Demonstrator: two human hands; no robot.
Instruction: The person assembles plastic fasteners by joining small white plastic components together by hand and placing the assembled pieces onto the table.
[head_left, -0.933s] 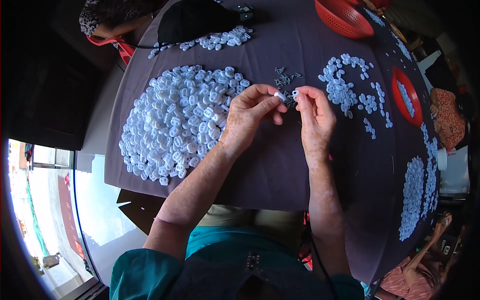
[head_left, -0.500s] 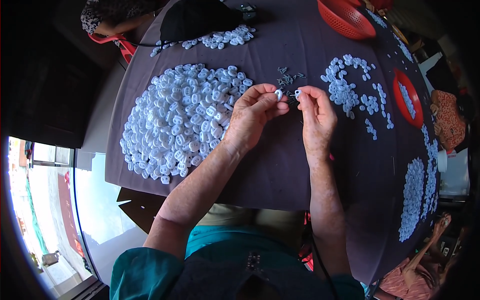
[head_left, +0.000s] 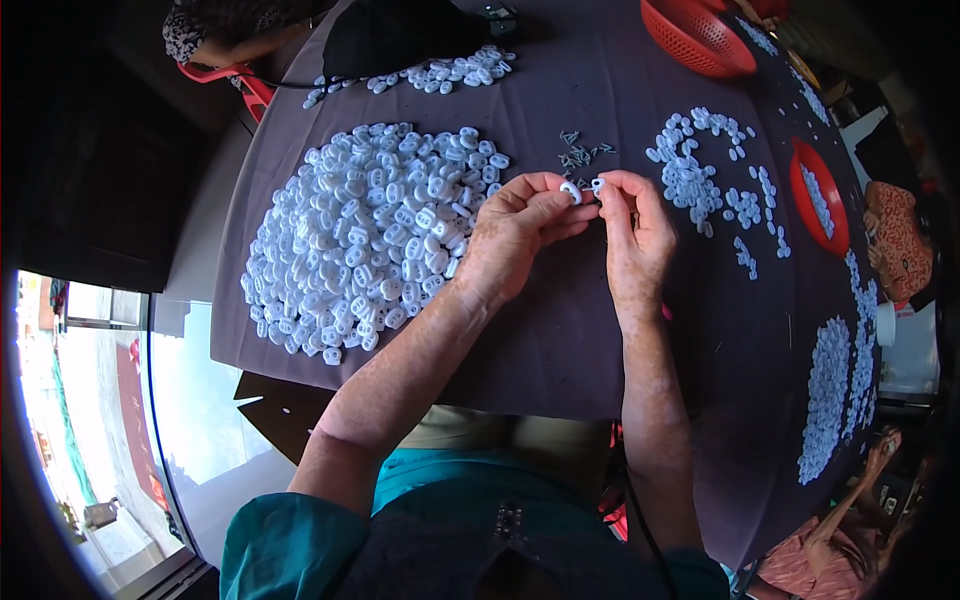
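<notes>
My left hand [head_left: 520,228] pinches a small white plastic piece [head_left: 571,190] between thumb and fingers. My right hand [head_left: 634,232] holds another small white piece [head_left: 598,185] right against it, fingertips of both hands almost touching. Both hands hover over the dark purple table cloth [head_left: 560,330]. A big heap of white plastic pieces [head_left: 370,230] lies just left of my left hand. A small cluster of grey metal bits [head_left: 582,156] lies on the cloth just beyond my fingertips.
A scattered group of white pieces [head_left: 700,170] lies to the right. Two red baskets stand at the far right [head_left: 818,195] and top [head_left: 695,35]. More white pieces lie at the top [head_left: 440,72] and right edge [head_left: 830,395]. Other people sit at the table's rim.
Both hands stay together over the same spot; the fingers have shifted slightly while bringing the two small white pieces against each other.
</notes>
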